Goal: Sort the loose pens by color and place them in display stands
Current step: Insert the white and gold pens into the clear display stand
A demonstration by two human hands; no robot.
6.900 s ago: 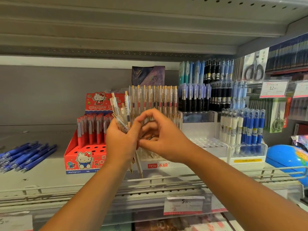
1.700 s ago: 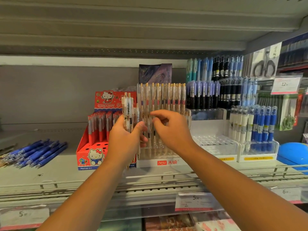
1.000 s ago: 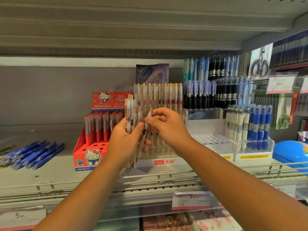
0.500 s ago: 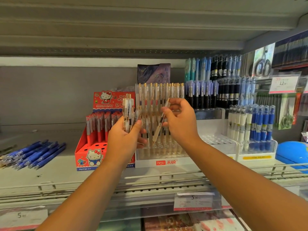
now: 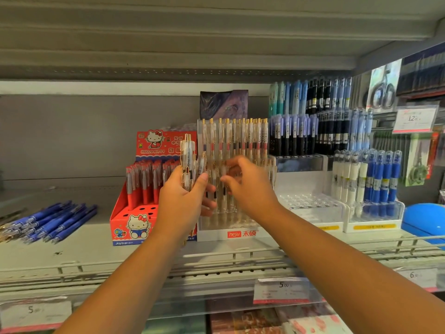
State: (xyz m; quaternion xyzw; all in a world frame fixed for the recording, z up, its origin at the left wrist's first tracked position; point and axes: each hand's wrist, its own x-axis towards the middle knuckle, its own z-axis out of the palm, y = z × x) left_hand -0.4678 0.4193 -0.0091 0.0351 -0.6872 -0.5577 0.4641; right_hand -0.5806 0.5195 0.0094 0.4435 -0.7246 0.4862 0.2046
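My left hand (image 5: 179,203) grips a bundle of clear pens with gold clips (image 5: 189,160), held upright in front of the shelf. Just right of it, my right hand (image 5: 250,189) hovers with thumb and fingers curved apart, and I see no pen between them. Behind both hands stands a clear tiered display stand (image 5: 231,233) with a white base and red logo. Several matching clear pens (image 5: 240,136) fill its back rows. Loose blue pens (image 5: 53,220) lie in a pile on the shelf at far left.
A red cartoon-cat box (image 5: 130,227) of red pens stands left of the clear stand. To the right are a mostly bare clear stand (image 5: 310,206), a stand of white and blue pens (image 5: 375,213) and a blue globe (image 5: 423,218). A wire rail (image 5: 216,263) edges the shelf.
Half a second ago my right hand held one clear pen up at the stand. That pen has left my fingers, and the hand has dropped down and left toward the bundle.
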